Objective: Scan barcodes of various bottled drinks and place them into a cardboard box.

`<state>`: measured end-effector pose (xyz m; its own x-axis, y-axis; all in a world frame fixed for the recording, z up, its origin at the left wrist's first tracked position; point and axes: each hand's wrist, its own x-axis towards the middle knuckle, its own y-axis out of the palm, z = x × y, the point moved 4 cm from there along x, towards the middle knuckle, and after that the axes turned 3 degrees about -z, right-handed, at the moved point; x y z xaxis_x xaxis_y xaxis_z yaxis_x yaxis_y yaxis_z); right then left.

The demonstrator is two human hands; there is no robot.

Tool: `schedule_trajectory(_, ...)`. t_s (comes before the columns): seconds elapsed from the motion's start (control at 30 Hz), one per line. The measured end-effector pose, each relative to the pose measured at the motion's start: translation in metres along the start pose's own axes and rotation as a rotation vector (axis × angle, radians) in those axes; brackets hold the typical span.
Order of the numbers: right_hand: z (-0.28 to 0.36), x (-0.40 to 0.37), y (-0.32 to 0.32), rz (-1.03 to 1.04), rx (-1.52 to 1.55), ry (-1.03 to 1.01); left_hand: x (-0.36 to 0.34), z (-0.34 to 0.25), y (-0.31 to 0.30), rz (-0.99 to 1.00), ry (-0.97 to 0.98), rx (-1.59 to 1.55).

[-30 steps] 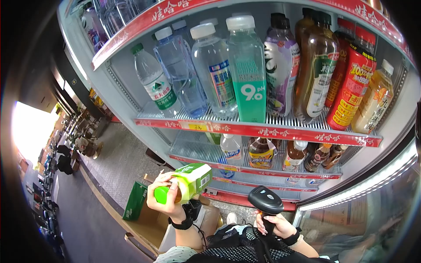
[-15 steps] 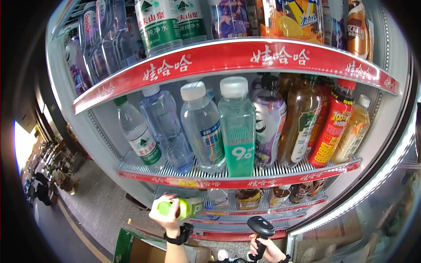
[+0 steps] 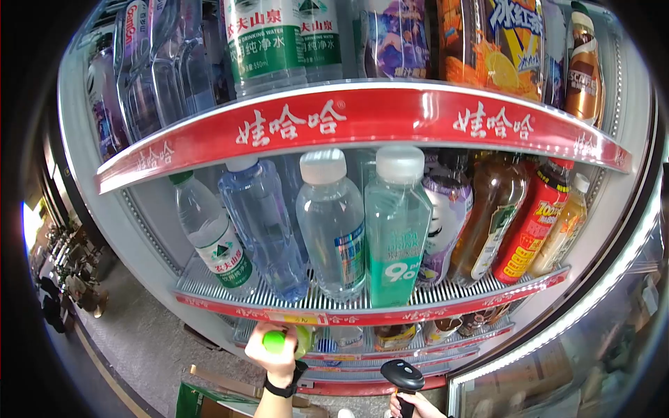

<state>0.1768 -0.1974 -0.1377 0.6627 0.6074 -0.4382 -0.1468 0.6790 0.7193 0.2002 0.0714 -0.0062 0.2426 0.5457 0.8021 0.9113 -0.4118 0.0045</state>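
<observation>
My left hand (image 3: 259,354) is wrapped around a bottle with a bright green cap (image 3: 274,341). The cap points toward me, and the yellow-green body extends into the left end of the lower shelf (image 3: 320,357). My fingers hide much of that bottle. Lower right, my right hand (image 3: 417,404) grips the handle of a black handheld barcode scanner (image 3: 403,375), its head below the shelves. Just above my left hand runs the red front strip of the middle shelf (image 3: 390,315), with a yellow price tag (image 3: 298,318).
On the middle shelf stand several bottles, among them a clear water bottle (image 3: 331,230) and a teal soda bottle (image 3: 397,230). A red shelf strip (image 3: 390,111) curves across above them. An open cardboard box (image 3: 223,406) lies on the floor. The glass door (image 3: 529,369) is at right.
My left hand has moved the green-capped bottle closer in under the middle shelf, turning its cap toward me. The scanner has shifted slightly down and left. My view has tilted and come nearer the shelves.
</observation>
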Motion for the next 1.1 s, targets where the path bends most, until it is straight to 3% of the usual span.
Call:
schedule_trajectory(0.2, 0.000, 0.009, 0.005, -0.115, -0.017, 0.026, -0.006, 0.030, 0.017, 0.048, -0.252, 0.048)
schedule_trajectory(0.27, -0.019, 0.042, -0.036, -0.030, 0.008, 0.086, -0.004, 0.040, 0.018, 0.045, -0.279, 0.118)
schedule_trajectory(0.33, -0.019, 0.042, -0.023, 0.058, 0.039, 0.145, 0.005, 0.038, 0.022, 0.069, -0.199, 0.225)
schedule_trajectory(0.4, -0.001, 0.018, 0.015, -0.113, 0.027, 0.053, -0.003, 0.057, 0.029, 0.001, -0.226, 0.068)
schedule_trajectory(0.47, -0.006, 0.030, 0.003, -0.111, -0.061, 0.080, -0.012, 0.064, 0.036, 0.079, 0.128, 0.280)
schedule_trajectory(0.5, -0.008, 0.034, -0.001, -0.109, -0.145, 0.104, -0.026, 0.096, 0.037, 0.473, -0.124, 0.086)
schedule_trajectory(0.53, -0.003, 0.033, 0.006, -0.086, -0.144, 0.092, -0.036, 0.112, 0.039, 0.479, -0.120, 0.090)
schedule_trajectory(0.6, 0.000, 0.033, 0.017, -0.108, -0.090, 0.050, -0.054, 0.135, 0.045, 0.490, 0.276, 0.575)
schedule_trajectory(0.63, 0.006, 0.031, 0.026, -0.099, -0.075, 0.030, -0.062, 0.144, 0.045, 0.476, 0.175, 0.550)
schedule_trajectory(0.67, 0.007, 0.033, 0.027, -0.059, -0.076, 0.011, -0.066, 0.148, 0.039, 0.441, 0.196, 0.575)
schedule_trajectory(0.73, 0.007, 0.033, 0.027, -0.055, -0.066, 0.015, -0.078, 0.174, 0.047, 0.502, -0.022, 0.289)
schedule_trajectory(0.77, 0.006, 0.034, 0.026, -0.051, -0.062, 0.031, -0.075, 0.175, 0.041, 0.380, -0.464, -0.246)
schedule_trajectory(0.83, 0.003, 0.036, 0.025, -0.067, -0.052, 0.034, -0.052, 0.146, 0.040, 0.404, -0.418, -0.349)
schedule_trajectory(1.0, 0.009, 0.027, 0.033, -0.067, -0.015, 0.011, -0.055, 0.150, 0.032, 0.344, -0.281, -0.083)
schedule_trajectory(1.03, 0.009, 0.026, 0.034, -0.015, -0.027, -0.013, -0.088, 0.229, 0.025, 0.751, -0.721, -0.381)
schedule_trajectory(1.07, 0.011, 0.023, 0.036, -0.014, -0.014, -0.017, -0.082, 0.224, 0.027, 0.764, -0.717, -0.375)
schedule_trajectory(1.1, 0.014, 0.020, 0.039, 0.002, -0.072, -0.013, -0.068, 0.198, 0.038, 0.823, -0.655, -0.842)
